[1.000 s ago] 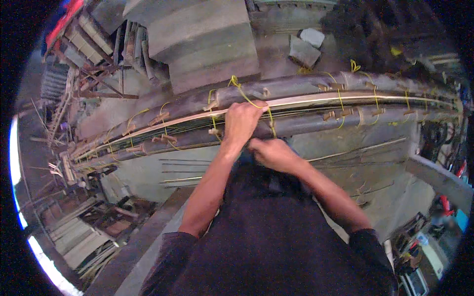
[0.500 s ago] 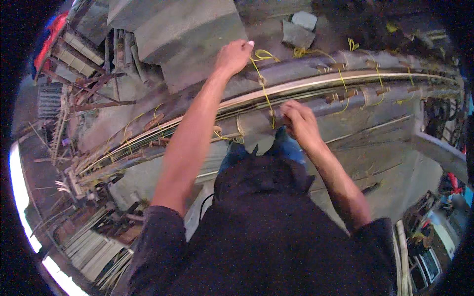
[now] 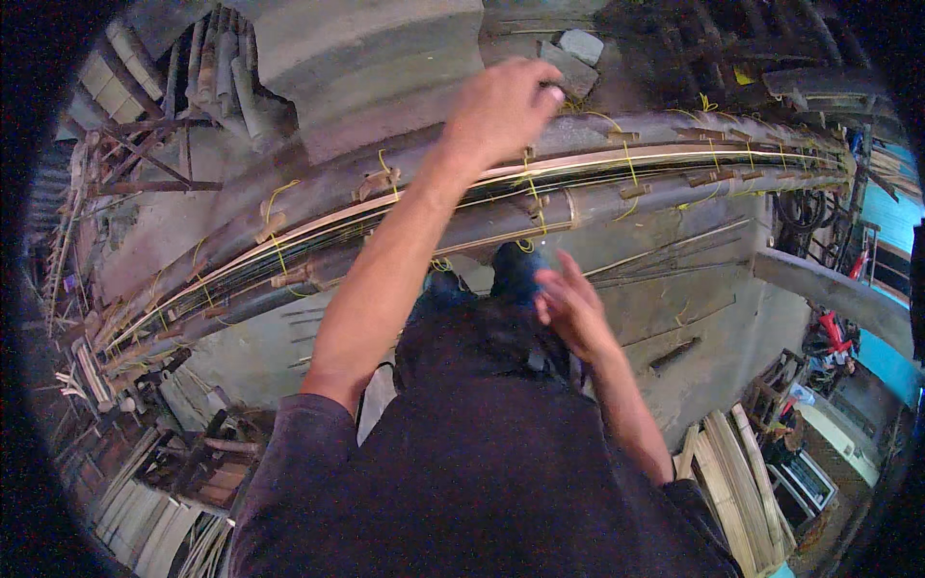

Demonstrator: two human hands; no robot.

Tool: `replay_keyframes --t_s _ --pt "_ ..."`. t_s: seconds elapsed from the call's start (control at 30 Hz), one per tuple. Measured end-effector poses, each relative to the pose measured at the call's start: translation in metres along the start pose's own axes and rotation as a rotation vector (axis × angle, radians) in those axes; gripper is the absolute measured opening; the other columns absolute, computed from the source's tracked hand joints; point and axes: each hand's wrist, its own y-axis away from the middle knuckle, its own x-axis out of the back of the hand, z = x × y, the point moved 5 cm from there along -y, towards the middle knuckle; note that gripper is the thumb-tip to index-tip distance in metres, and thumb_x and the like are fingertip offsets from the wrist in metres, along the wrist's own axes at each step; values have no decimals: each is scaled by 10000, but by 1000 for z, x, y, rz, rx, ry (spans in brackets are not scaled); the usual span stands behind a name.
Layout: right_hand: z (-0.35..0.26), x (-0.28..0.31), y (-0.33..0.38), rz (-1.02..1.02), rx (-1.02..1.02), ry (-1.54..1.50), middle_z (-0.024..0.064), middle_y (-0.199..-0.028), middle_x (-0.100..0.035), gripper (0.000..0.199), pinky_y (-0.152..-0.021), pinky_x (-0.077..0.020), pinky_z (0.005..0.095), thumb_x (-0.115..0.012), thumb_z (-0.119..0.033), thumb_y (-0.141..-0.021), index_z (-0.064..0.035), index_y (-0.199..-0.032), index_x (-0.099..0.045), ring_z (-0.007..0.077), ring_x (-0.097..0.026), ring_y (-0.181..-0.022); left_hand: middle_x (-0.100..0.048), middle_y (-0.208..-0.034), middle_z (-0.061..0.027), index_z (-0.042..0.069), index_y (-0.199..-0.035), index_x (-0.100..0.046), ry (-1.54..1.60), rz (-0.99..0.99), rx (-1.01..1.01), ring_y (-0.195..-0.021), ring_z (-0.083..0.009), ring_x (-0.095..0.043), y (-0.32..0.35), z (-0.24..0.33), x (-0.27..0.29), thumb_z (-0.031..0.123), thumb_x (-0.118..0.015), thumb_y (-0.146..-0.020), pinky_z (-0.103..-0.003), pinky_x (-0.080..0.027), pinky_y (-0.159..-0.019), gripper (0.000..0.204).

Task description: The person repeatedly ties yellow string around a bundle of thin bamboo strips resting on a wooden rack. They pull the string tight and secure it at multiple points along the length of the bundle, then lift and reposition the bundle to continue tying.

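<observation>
Two long, dark pole-like lengths, a far one (image 3: 665,127) and a near one (image 3: 626,200), curve across in front of me. Between them runs a bundle of thin pale strips (image 3: 674,162). Yellow cord (image 3: 629,166) lashes them at intervals, with small wooden pegs (image 3: 376,183) at the ties. Over the far length, my left hand (image 3: 503,108) has its fingers curled and thumb drawn in; whatever it may pinch is hidden. My right hand (image 3: 576,306), a little blurred, hangs on the near side with fingers apart and nothing visible in them.
Grey stone blocks (image 3: 581,46) lie beyond the far length. A timber frame (image 3: 154,185) stands at the left. Thin rods (image 3: 674,252) rest on the floor at right, near a thick beam (image 3: 833,301). Pale slats (image 3: 737,482) are stacked at lower right.
My left hand has moved right and its fingers have curled further. The right hand has come down and back from the cord, its fingers spreading. The whole view has shifted.
</observation>
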Motion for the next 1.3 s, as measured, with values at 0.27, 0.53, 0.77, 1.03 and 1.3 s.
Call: replay_keyframes --t_s 0.27,0.53,0.77,1.03,1.3 --pt "-208 -92 5 -15 707 1290 105 -818 -619 90 -694 -475 374 -582 -74 -829 -48 -855 -664 230 -612 -788 -634 -805 -185 20 -865 -605 -231 -81 131 -811 -350 -620 90 -15 -21 226 -561 -853 -450 -472 -746 210" --pt "-218 -127 -139 -294 695 1661 177 -908 -608 278 -700 -475 460 -524 -266 -898 -28 -1037 -561 385 -595 -861 -667 -843 -139 98 -857 -674 -260 5 137 -818 -296 -640 85 -16 -52 256 -573 -848 -474 -477 -724 188" --pt "-163 -79 -82 -364 895 782 144 -830 -588 152 -748 -471 423 -482 -149 -899 -39 -1001 -508 370 -597 -854 -655 -785 -121 90 -859 -646 -387 -75 187 -724 -313 -635 88 -10 -46 259 -537 -865 -409 -490 -663 201" --pt "-20 -67 -81 -645 788 1320 136 -697 -641 150 -563 -502 441 -513 -117 -790 -53 -917 -562 320 -652 -668 -636 -737 -113 10 -827 -617 224 -65 222 -695 -222 -624 13 49 -20 352 -445 -953 -351 -473 -642 403" --pt "-27 -38 -73 -554 691 1377 128 -856 -623 285 -789 -495 402 -617 -92 -726 -46 -1006 -592 298 -608 -893 -556 -669 -75 51 -786 -606 337 -431 686 -646 -191 -553 -40 -112 -73 435 -460 -918 -357 -463 -640 431"
